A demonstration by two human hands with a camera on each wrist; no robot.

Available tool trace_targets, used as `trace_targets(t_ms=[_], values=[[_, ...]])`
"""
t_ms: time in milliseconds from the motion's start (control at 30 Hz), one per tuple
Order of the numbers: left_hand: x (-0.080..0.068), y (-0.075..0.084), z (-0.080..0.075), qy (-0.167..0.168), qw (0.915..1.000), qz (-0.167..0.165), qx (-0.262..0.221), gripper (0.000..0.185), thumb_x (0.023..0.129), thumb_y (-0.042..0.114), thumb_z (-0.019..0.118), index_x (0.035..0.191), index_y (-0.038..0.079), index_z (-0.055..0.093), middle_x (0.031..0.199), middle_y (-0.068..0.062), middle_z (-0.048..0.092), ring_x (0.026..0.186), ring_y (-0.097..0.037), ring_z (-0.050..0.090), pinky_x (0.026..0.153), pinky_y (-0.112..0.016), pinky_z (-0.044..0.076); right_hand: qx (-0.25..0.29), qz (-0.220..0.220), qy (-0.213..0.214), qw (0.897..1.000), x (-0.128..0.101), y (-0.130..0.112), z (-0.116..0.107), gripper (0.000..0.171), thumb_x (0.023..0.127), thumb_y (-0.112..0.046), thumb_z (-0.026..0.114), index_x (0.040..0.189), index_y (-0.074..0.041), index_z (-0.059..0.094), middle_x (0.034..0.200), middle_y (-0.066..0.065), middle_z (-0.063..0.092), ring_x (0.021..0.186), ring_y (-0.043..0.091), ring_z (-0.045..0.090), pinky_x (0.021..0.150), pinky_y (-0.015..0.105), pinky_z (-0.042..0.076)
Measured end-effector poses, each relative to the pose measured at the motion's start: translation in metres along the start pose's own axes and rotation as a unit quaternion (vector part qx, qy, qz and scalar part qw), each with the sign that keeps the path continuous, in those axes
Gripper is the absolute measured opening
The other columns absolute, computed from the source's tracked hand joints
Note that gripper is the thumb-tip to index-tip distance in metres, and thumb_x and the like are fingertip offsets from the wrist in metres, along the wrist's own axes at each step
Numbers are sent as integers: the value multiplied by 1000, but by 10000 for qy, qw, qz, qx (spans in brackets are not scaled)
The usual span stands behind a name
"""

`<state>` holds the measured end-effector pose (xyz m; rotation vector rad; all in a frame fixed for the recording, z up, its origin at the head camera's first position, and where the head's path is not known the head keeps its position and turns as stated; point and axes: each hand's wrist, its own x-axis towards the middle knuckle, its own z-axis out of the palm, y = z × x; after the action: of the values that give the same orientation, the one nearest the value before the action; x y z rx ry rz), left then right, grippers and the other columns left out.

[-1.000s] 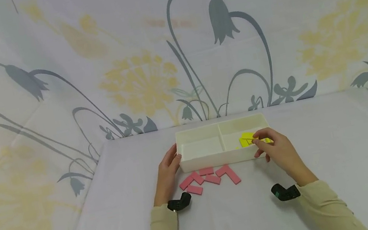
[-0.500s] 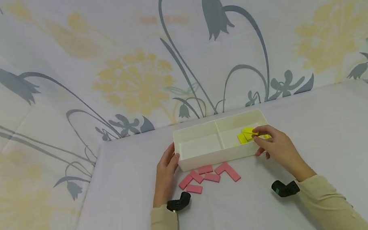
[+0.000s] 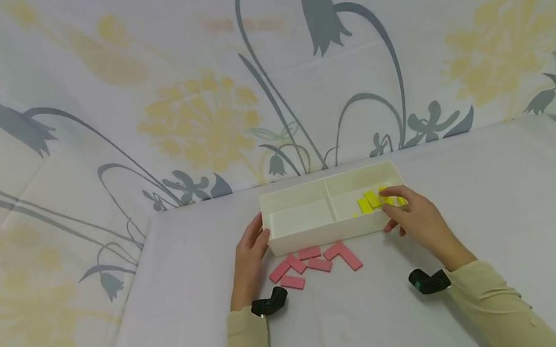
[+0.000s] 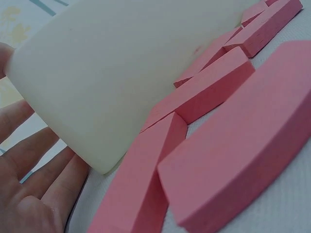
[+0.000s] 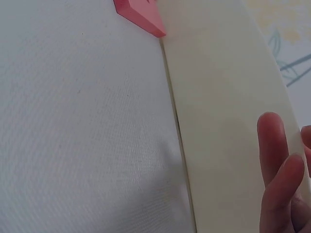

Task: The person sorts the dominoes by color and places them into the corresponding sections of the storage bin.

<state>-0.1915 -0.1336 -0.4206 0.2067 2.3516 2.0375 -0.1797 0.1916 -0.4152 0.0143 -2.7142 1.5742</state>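
At the right compartment (image 3: 350, 187) of the white tray (image 3: 329, 234), yellow blocks (image 3: 372, 199) lie just left of the nearer right hand (image 3: 418, 220), long axes roughly front-to-back, its finger grip unclear, left hand (image 3: 248, 259) unclenched against the tray's left end.

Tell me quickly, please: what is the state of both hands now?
Left hand: open, touching the white divided box's left end.
Right hand: at the yellow blocks; whether it pinches one cannot be told.
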Motion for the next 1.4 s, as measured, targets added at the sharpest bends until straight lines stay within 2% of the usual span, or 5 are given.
trace_targets(t_ms=[267, 600, 933, 1167, 1400], values=[[1, -1, 0, -12, 10000, 43, -56, 47, 94, 24, 46, 137, 11, 35, 138, -11, 36, 124, -25, 37, 97, -38, 33, -111, 83, -14, 9999, 0, -1, 0, 38, 91, -34, 48, 124, -16, 46, 67, 6, 65, 56, 26, 55, 52, 30, 41], [1, -2, -1, 17, 10000, -33, 35, 55, 90, 38, 50, 137, 13, 36, 138, -9, 36, 123, -22, 38, 97, -37, 34, -88, 31, 7, 10000, 0, 0, 0, 37, 91, -34, 49, 122, -14, 48, 62, 6, 63, 56, 23, 56, 52, 31, 43], [2, -3, -1, 2, 10000, -49, -19, 49, 93, 28, 48, 137, 12, 35, 139, -9, 35, 124, -23, 37, 97, -38, 33, -110, -169, 278, 9994, -4, -6, -6, 32, 90, -37, 49, 114, -16, 54, 54, 9, 54, 49, 22, 52, 45, 28, 40], [2, 0, -2, 21, 9999, -131, 30, 48, 92, 27, 48, 137, 11, 36, 138, -8, 36, 123, -19, 38, 97, -37, 34, 82, -399, 537, 9977, -3, -6, -9, 33, 90, -37, 49, 111, -13, 56, 101, 11, 60, 51, 31, 53, 41, 26, 38], [8, -15, -4, 122, 9997, -172, 146, 48, 91, 30, 51, 135, 15, 40, 136, -3, 40, 120, -13, 41, 96, -35, 36, 215, -427, 795, 9957, 2, 6, -6, 36, 88, -43, 49, 111, -15, 56, 99, 7, 62, 51, 29, 53, 39, 37, 40]])
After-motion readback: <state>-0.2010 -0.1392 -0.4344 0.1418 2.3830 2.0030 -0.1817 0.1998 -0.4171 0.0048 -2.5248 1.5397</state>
